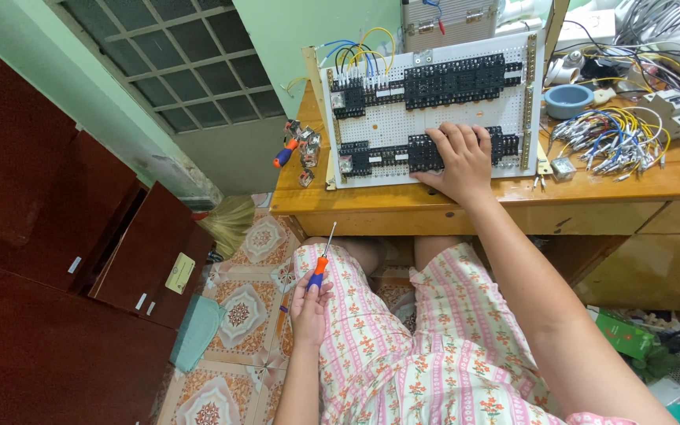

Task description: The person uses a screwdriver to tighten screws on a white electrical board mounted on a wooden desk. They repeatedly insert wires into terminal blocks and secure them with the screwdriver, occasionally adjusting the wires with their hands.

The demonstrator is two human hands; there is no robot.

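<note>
Two bare hands of a seated person appear in the head view. The left hand (309,303) rests over the lap, its fingers curled closed around the orange-and-blue handle of a slim screwdriver (322,261); the metal shaft points up and away, toward the front edge of the wooden workbench (466,206). The right hand (460,160) lies palm-down, fingers spread open and gripping nothing, on the white perforated mounting panel (434,110) that stands tilted on the bench. Its fingertips cover the lower row of black terminal blocks (375,157); an upper row of black terminal blocks (442,81) runs across the panel well above the hand. A fan of blue, yellow and black wires (360,49) rises from the upper left of the panel. Just left of the panel, at the bench corner, lie a second screwdriver with an orange-and-blue handle (284,153) and several small clear relays (307,149). To the right of the panel lie a bundle of short blue, yellow and white jumper wires (604,142) and a round blue-grey roll (568,100). Dark red-brown cabinets (57,236) stand at the person's left, above a patterned tile floor (238,315).
</note>
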